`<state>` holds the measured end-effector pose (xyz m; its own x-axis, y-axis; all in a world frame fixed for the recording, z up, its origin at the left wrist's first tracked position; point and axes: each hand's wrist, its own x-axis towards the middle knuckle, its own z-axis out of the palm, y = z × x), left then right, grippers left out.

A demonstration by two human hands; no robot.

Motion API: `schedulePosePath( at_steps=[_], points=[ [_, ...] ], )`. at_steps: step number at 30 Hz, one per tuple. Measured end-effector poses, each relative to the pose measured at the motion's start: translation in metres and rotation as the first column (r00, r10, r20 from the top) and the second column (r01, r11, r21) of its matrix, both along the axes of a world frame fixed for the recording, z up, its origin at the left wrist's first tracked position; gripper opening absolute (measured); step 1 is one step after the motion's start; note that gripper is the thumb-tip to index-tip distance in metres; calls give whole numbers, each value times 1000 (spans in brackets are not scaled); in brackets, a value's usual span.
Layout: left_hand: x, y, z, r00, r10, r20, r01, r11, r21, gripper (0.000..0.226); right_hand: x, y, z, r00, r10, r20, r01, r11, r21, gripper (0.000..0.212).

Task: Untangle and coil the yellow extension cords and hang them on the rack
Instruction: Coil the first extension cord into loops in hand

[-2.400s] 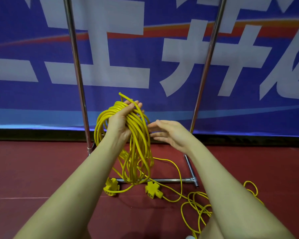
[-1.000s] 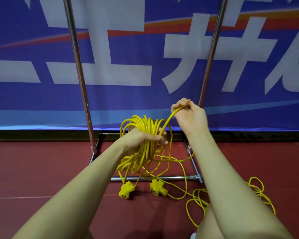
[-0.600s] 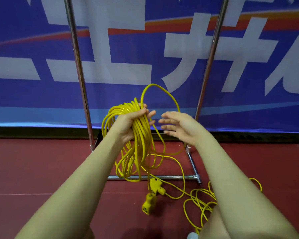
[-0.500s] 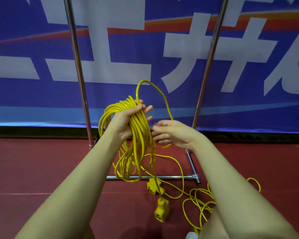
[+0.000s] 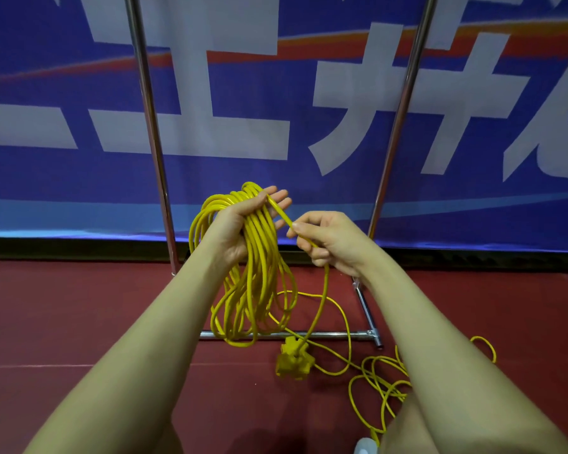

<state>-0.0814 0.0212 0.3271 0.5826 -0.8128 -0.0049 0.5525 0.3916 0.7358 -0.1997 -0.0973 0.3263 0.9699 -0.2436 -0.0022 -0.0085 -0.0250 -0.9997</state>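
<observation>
With the left hand holding the coiled bundle of yellow extension cord under loosely spread fingers and the right hand pinching its tail above the dangling yellow socket block, loops could slip free, or snag the loose yellow cord on the floor.

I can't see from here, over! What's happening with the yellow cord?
Left hand holds the coil. Right hand pinches the cord's free end; socket block dangling. More cord loose on floor. Rack bare.
</observation>
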Motion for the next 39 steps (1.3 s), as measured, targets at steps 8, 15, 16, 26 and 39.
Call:
schedulePosePath(
  at_steps=[8,15,16,26,39],
  points=[
    [-1,4,9,989,125,-77,-128,991,-42,17,11,10,-9,1000,22,-19,-23,999,-35,21],
    [5,5,6,981,173,-88,-180,980,-83,15,8,8,-12,1000,29,-12,-30,995,-97,19],
    [6,5,6,983,170,-75,-176,981,-85,15,8,9,-11,1000,29,-3,-29,994,-106,18],
    [4,3,9,977,170,-130,-183,979,-89,18,12,12,-10,998,-56,-8,55,996,-72,11],
    [9,8,10,956,216,-198,-244,960,-135,14,13,14,-15,992,-117,39,118,993,-26,13]
  ],
)
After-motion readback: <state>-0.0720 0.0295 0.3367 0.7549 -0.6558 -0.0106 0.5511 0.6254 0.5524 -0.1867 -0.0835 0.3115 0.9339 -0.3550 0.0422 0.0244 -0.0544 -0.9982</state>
